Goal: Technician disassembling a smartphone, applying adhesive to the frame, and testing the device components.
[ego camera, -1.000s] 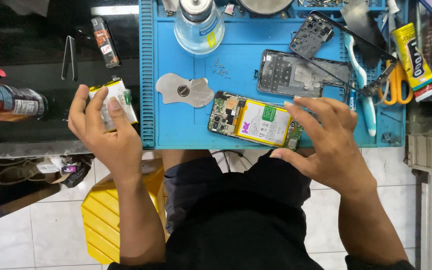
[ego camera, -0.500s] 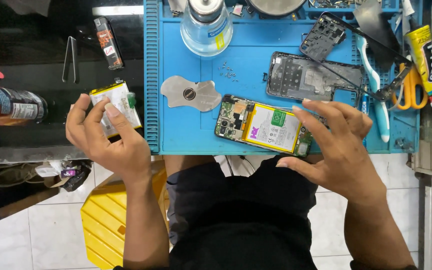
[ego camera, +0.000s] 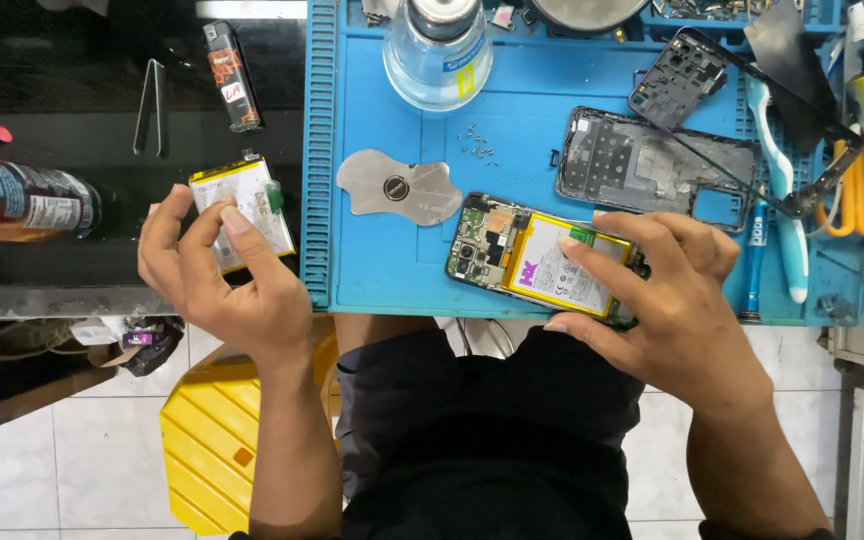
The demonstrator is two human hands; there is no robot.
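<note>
The left hand (ego camera: 227,285) is holding a loose white phone battery (ego camera: 243,212) out over the dark table (ego camera: 72,130), clear of the blue work mat (ego camera: 392,270); its fingers (ego camera: 252,245) are curling partly closed around the battery's lower edge, with the thumb lying across the face, so the pack is sitting tilted and lifted where its label side is facing up. The right hand (ego camera: 677,310) is bearing down on an opened phone (ego camera: 542,262) that is lying near the front edge of the mat, its yellow-bordered battery and green circuit board showing; the fingers there are spreading wide and pinching the phone's right end, probably steadying it flat so it is not sliding on the mat. A thin grey metal opening tool (ego camera: 399,187) is resting just left of the phone, within easy reach. A black phone frame (ego camera: 657,165) is lying behind the phone, well out of the hands' way, and a few tiny screws (ego camera: 479,143) are sitting loose on the mat rather than in a tray. As for containers, a clear glass dispenser bottle (ego camera: 439,50) is standing at the back of the mat, seeming to hold clear liquid, though I cannot tell how much. A bottle with amber liquid (ego camera: 17,198) is lying on its side at the far left, beside tweezers (ego camera: 152,105) and a lighter (ego camera: 233,77).
</note>
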